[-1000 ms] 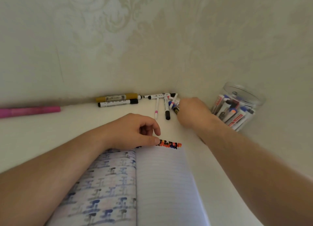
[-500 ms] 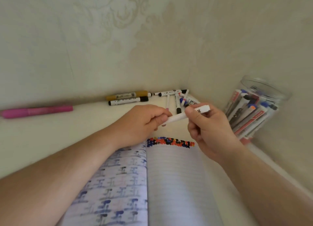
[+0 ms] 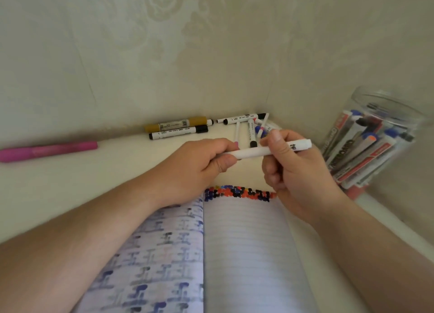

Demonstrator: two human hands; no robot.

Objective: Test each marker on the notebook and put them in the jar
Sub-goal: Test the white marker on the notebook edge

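Both hands grip one white marker point(image 3: 270, 150) above the notebook point(image 3: 246, 242): left hand point(image 3: 199, 162) on one end, right hand point(image 3: 293, 169) near the other. Many markers already stand in the jar point(image 3: 385, 106), and colour dots point(image 3: 237, 193) fill the page top. I think about eight loose markers point(image 3: 252, 127) by the wall still need testing.

Not much print here that I can actually read.

On the markers in the jar point(image 3: 385, 115) at my right, one barrel point(image 3: 345, 152) shows large dark capitals that look like "BOARD", the start cut off. The white marker point(image 3: 265, 150) in my hands bears small dark print, too blurred to read, as on the far markers point(image 3: 175, 132).
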